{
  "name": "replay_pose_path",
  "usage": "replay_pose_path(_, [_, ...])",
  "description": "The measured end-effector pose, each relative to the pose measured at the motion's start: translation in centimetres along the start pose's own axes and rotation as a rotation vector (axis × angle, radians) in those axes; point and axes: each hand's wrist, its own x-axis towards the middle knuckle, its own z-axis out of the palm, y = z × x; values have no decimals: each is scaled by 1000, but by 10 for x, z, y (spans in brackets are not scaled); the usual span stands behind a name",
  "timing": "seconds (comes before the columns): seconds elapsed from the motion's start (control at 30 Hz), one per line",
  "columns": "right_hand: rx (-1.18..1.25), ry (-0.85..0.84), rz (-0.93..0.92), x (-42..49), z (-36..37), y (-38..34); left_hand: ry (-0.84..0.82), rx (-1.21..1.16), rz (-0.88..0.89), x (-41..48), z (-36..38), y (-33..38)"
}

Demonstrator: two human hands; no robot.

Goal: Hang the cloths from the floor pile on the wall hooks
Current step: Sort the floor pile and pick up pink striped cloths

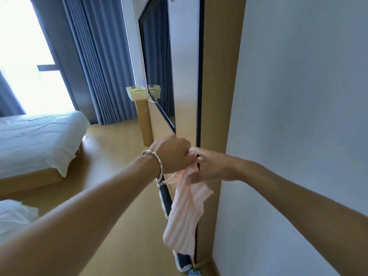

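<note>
At the corner of a bedroom wall, a person's left hand [171, 154], a silver bangle [157, 166] on its wrist, and right hand [211, 166] meet at a pink-and-white striped cloth [185, 212]. The left fingers are curled tight round its bunched top, and the right fingers pinch the same edge from the other side. The cloth hangs slack from the two hands against the light wooden trim [219, 96] that borders the pale grey wall [298, 116]; whatever fixing lies behind the hands is hidden. A dark navy cloth [165, 200] hangs just behind the striped one, its lower end showing beneath it near the floor. The tan wooden floor [111, 156] runs back to a low bed [39, 136] with white covers at left, and more white bedding shows at the lower left edge. Blue-grey curtains [99, 66] frame a bright window [23, 56]. A tall black-framed mirror [157, 76] on the wall reflects the curtains.
</note>
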Motion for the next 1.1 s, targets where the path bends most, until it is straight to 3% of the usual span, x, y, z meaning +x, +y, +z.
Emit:
replay_pose_path(0.1, [-198, 153, -43, -17, -25, -33, 61, 8, -32, -12, -39, 3])
replay_pose_path(0.2, [-262, 217, -85, -33, -39, -52, 1, 25, -52, -30, -60, 2])
replay_pose_path(0.53, [-448, -18, -229, -70, -50, -73, -60, 6, -248, -109, -86, 11])
replay_pose_path(0.73, [-411, -143, -491, -73, 1, -89, -113, -176, -536, -193, -74, 14])
replay_pose_path(0.93, [-424, -274, -708, -76, 59, -143, -143, -122, -834, -294, -103, 29])
replay_pose_path(1.1, [-585, -401, -854, -101, 103, -204, -154, -85, -1053, -379, -142, 54])
